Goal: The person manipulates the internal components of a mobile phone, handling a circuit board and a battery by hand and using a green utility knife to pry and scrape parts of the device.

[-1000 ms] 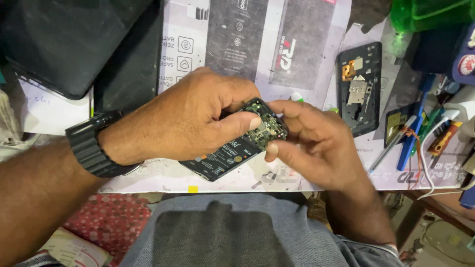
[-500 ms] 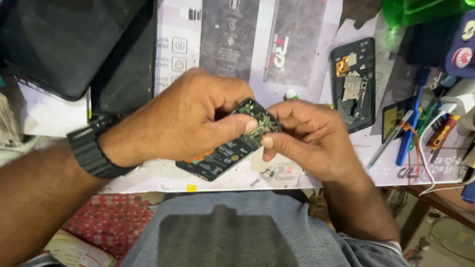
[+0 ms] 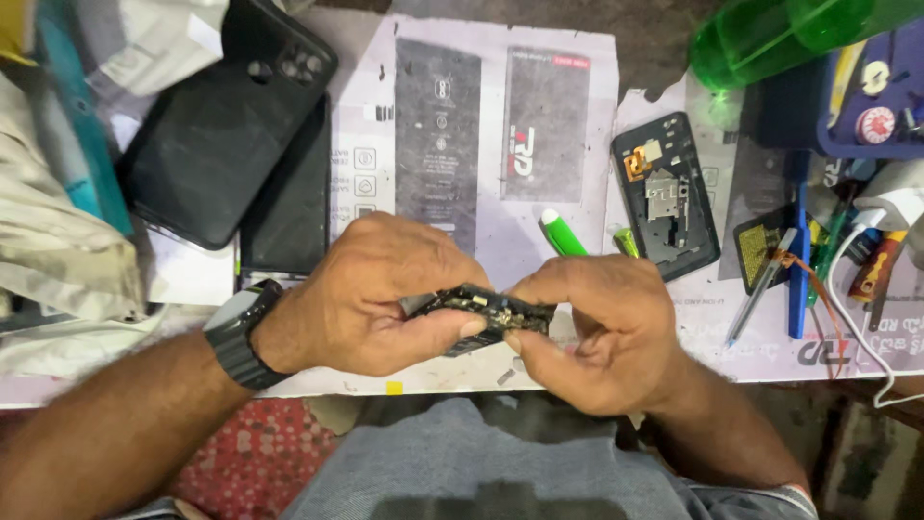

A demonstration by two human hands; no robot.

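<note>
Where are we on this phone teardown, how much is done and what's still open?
Done, it seems: an opened phone frame lies on the mat with its insides bare, and a dark back cover sits apart at the upper left. In hand: the left hand and right hand pinch a small circuit board edge-on between them. Left: nothing looks reassembled; tools lie unused at the right.

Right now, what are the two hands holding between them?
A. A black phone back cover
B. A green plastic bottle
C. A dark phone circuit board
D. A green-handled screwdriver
C: the left hand and right hand both pinch the dark circuit board over the table edge, while the green screwdriver, back cover and bottle lie untouched on the table.
</note>
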